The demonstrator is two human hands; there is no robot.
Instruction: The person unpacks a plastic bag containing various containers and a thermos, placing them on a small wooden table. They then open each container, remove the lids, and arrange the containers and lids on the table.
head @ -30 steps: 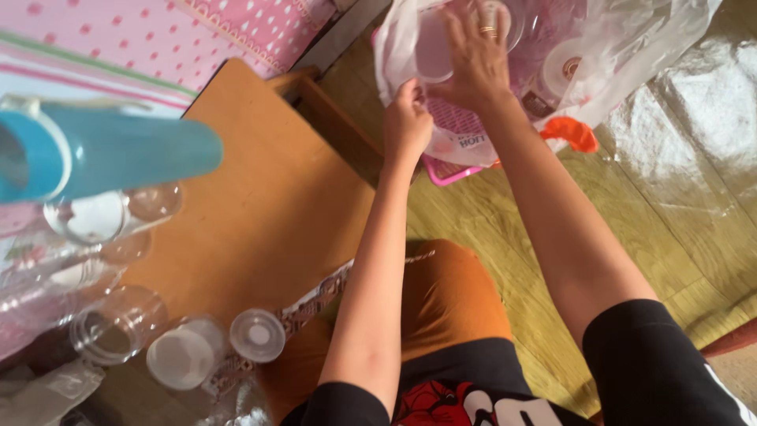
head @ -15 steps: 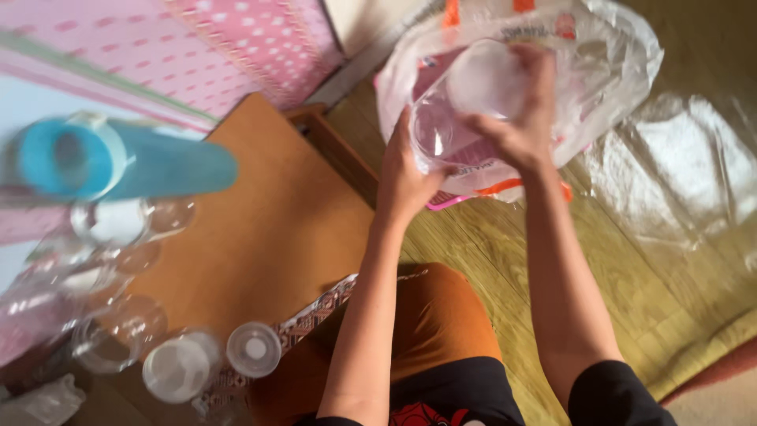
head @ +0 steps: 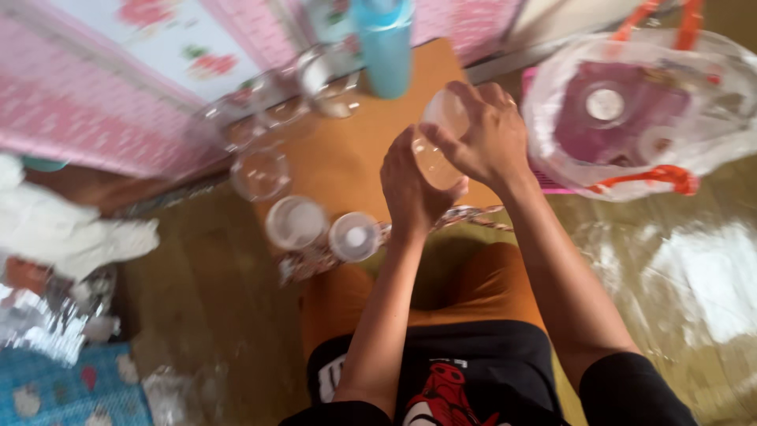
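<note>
- A clear plastic jar [head: 438,150] was held over the near edge of the low wooden table [head: 347,158], between both hands.
- The left hand [head: 412,189] gripped its lower side, forearm rising straight from the lap.
- The right hand [head: 482,134] curled over its top, wrist bent.
- Left of the jar, two capped jars [head: 296,222] stood on the table; a blue bottle [head: 384,47] stood at the far edge.
- Right of the table lay a plastic bag [head: 631,118].
</note>
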